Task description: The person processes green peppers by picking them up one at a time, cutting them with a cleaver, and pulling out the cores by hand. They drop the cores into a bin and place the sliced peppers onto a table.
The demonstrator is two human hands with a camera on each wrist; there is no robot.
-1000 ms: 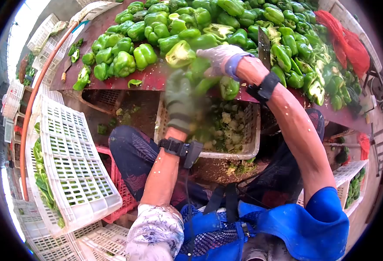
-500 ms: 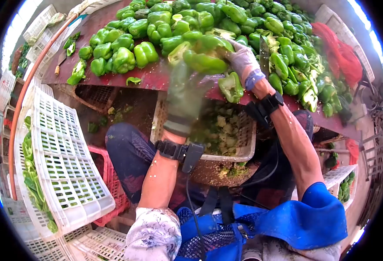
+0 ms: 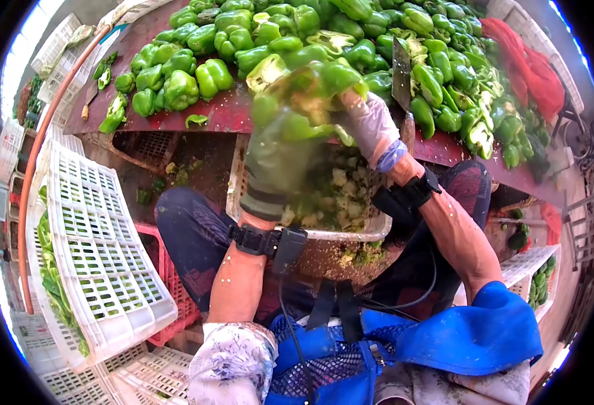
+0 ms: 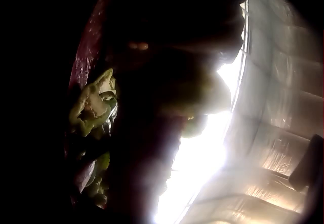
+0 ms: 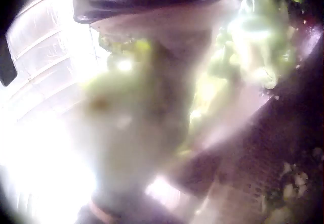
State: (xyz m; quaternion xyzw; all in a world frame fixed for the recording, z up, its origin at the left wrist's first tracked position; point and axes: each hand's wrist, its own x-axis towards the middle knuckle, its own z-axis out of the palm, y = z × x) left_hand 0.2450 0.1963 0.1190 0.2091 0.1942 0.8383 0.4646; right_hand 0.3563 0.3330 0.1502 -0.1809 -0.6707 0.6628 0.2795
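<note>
In the head view, my left hand, in a dark glove with a striped cuff, is blurred and holds a green bell pepper over the table edge. My right hand, in a thin pale glove, grips the same pepper from the other side, fingers at its upper right. Pale flesh shows between the hands, so the pepper looks broken open. Behind them lies a cut pepper, pale face up. The left wrist view is mostly dark, with a cut pepper at its left; the right wrist view is blurred and glaring.
A cleaver stands upright among piled peppers on the red table. Below the hands sits a white crate with pepper scraps. A perforated white crate leans at left, near a red crate. Red netting lies at right.
My right hand reached over the pile, then took hold of the pepper together with the left. Both hands have drawn nearer to me, and pale inner flesh now shows.
</note>
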